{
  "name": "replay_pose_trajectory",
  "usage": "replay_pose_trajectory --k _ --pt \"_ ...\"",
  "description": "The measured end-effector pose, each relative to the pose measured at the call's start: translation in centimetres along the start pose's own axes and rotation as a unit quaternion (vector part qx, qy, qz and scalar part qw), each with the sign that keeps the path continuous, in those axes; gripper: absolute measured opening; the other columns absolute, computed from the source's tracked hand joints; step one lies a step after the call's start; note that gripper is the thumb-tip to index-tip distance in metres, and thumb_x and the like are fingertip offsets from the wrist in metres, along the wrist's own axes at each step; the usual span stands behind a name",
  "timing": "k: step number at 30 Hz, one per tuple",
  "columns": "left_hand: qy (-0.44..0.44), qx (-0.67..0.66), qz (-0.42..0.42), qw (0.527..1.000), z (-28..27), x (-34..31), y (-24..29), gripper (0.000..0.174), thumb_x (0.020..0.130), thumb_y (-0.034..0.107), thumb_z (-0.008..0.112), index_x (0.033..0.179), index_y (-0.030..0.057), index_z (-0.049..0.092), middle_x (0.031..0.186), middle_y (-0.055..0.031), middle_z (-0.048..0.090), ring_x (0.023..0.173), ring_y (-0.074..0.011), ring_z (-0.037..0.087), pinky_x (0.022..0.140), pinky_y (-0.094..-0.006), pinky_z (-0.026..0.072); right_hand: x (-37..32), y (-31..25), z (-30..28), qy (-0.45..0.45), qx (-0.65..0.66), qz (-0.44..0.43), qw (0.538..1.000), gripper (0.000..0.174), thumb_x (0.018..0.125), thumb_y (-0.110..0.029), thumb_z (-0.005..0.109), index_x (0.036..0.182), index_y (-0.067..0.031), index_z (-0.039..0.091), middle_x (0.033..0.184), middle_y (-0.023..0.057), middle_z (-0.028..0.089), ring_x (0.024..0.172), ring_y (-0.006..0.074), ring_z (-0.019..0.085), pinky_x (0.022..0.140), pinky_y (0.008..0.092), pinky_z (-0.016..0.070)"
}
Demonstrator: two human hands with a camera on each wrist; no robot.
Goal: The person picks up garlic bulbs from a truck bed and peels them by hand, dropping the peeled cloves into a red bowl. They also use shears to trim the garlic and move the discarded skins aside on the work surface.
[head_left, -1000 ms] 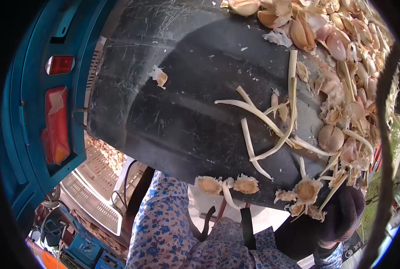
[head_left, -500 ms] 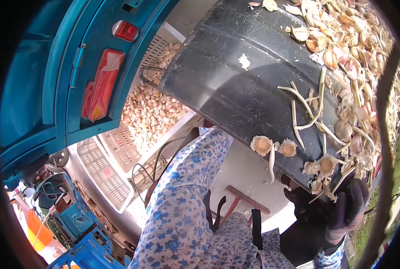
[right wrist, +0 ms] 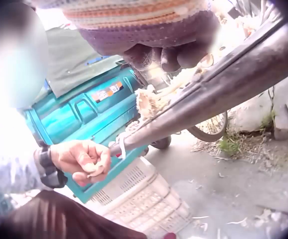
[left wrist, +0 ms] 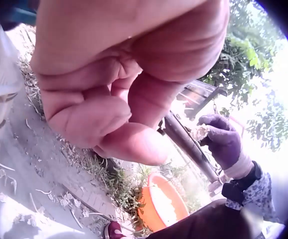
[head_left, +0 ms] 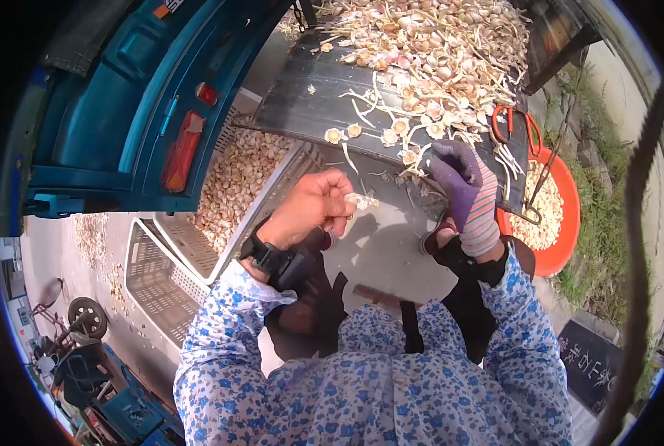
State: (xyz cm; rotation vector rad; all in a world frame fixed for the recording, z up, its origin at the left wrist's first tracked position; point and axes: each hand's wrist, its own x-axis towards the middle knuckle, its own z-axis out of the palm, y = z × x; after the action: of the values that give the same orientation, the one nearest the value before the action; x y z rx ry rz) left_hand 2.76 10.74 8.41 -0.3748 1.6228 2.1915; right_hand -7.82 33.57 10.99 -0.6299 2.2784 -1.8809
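My bare left hand (head_left: 313,208) is in front of the table, above the ground. Its thumb and fingers pinch a garlic clove (head_left: 360,201) with pale, papery skin hanging loose; the piece shows again at the fingertips in the right wrist view. At the front edge of the black table (head_left: 280,104) is my right hand (head_left: 466,186) in a purple, striped glove. The gloved fingers (right wrist: 179,57) hang loosely curled, with nothing visible in them. Close by them, cut garlic root ends (head_left: 400,126) and dry stems (head_left: 362,108) lie along the edge.
A large heap of garlic (head_left: 429,52) covers the table's far side. Red-handled shears (head_left: 514,126) lie at its right edge, above an orange basin (head_left: 566,215) of peeled cloves. Left are a crate of cloves (head_left: 235,182), another crate (head_left: 165,290) and a teal vehicle (head_left: 146,149).
The head view has drawn back and shows more of the surroundings. My left hand has come into sight with the garlic clove. The right hand is still by the table's front edge.
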Motion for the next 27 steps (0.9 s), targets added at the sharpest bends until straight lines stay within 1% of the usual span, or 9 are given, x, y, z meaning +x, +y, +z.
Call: replay_pose_trajectory --k 1,3,4,6,12,18,19,25,27 --pt "0.014 -0.029 0.024 0.999 1.9 -1.3 0.4 0.008 0.084 0.001 0.06 0.088 0.0016 0.053 0.067 -0.0052 0.059 0.052 -0.0113 0.059 0.045 -0.02 0.039 -1.3 -1.6 0.9 0.0 0.115 0.085 0.99 0.019 0.082 -0.003 0.061 0.101 -0.0001 0.061 0.089 0.0027 0.059 0.075 0.0072 0.053 0.067 0.0214 0.0448" --pt "0.03 -0.076 0.06 0.995 5.1 -3.4 1.0 0.007 0.085 0.001 0.06 0.089 0.0014 0.054 0.069 -0.0064 0.061 0.052 -0.0122 0.059 0.045 -0.02 0.0394 -4.3 -3.1 1.8 -0.04 0.154 0.137 0.978 0.023 0.083 -0.005 0.062 0.105 -0.0009 0.061 0.087 0.0011 0.059 0.078 0.0055 0.052 0.068 0.0224 0.0442" --pt "0.032 -0.097 0.074 0.992 6.4 -4.2 1.2 0.007 0.085 0.001 0.059 0.089 0.0013 0.054 0.069 -0.0066 0.061 0.052 -0.0125 0.06 0.045 -0.02 0.0397 -5.6 -3.1 2.0 -0.065 0.139 0.085 0.985 0.025 0.081 -0.006 0.064 0.106 -0.0018 0.061 0.082 0.0012 0.059 0.076 0.0064 0.053 0.067 0.0233 0.0445" --pt "0.028 -0.115 0.088 0.989 8.4 -5.2 0.6 0.006 0.085 0.001 0.059 0.09 0.0011 0.054 0.069 -0.0067 0.062 0.051 -0.0128 0.06 0.044 -0.0199 0.0401 -7.9 -4.7 2.4 -0.089 0.188 0.127 0.97 0.024 0.079 -0.007 0.066 0.103 -0.0024 0.062 0.079 0.0015 0.059 0.075 0.0075 0.054 0.067 0.0242 0.0449" --pt "0.023 -0.083 0.094 0.992 10.8 -7.1 -0.7 0.01 0.082 -0.008 0.055 0.087 0.0011 0.054 0.067 -0.0036 0.058 0.047 -0.0088 0.054 0.042 -0.02 0.0375 -10.6 -6.0 1.7 -0.051 0.104 0.107 0.987 0.022 0.077 -0.002 0.066 0.098 -0.0016 0.062 0.078 0.002 0.061 0.07 0.0073 0.055 0.06 0.0224 0.0449" --pt "0.051 -0.081 0.087 0.992 12.2 -6.3 -3.6 0.006 0.085 -0.002 0.056 0.086 0.0027 0.053 0.062 -0.0013 0.053 0.045 -0.0058 0.048 0.04 -0.0208 0.033 -11.7 -4.1 2.4 -0.001 0.047 0.149 0.988 0.016 0.08 0.001 0.062 0.096 -0.0013 0.062 0.081 0.0019 0.062 0.072 0.0064 0.055 0.062 0.022 0.0451" --pt "0.051 -0.085 0.084 0.992 12.0 -6.2 -3.8 0.006 0.086 -0.001 0.056 0.086 0.003 0.052 0.062 -0.0008 0.053 0.045 -0.0056 0.048 0.04 -0.0207 0.0327 -11.6 -3.2 2.9 0.0 -0.039 0.064 0.997 0.013 0.081 0.0 0.06 0.094 -0.0003 0.062 0.08 0.0016 0.061 0.071 0.008 0.056 0.061 0.0215 0.0445" --pt "0.055 -0.072 0.079 0.993 9.0 -6.6 -2.5 0.006 0.086 0.002 0.059 0.086 0.0033 0.053 0.063 -0.0004 0.053 0.046 -0.0057 0.049 0.041 -0.0202 0.0336 -9.1 -2.9 4.8 0.009 0.276 0.301 0.913 0.008 0.084 -0.007 0.06 0.089 -0.0004 0.061 0.072 0.0031 0.056 0.055 0.0094 0.049 0.05 0.0215 0.0389" --pt "0.135 -0.123 0.147 0.972 6.6 -7.2 -0.5 0.005 0.086 0.002 0.059 0.089 0.002 0.054 0.067 -0.0027 0.057 0.048 -0.0071 0.05 0.044 -0.0199 0.0358 -7.9 -2.9 4.9 -0.02 0.28 0.322 0.904 0.009 0.084 -0.009 0.06 0.088 -0.0013 0.061 0.069 0.0028 0.055 0.053 0.0083 0.047 0.048 0.0219 0.0368"
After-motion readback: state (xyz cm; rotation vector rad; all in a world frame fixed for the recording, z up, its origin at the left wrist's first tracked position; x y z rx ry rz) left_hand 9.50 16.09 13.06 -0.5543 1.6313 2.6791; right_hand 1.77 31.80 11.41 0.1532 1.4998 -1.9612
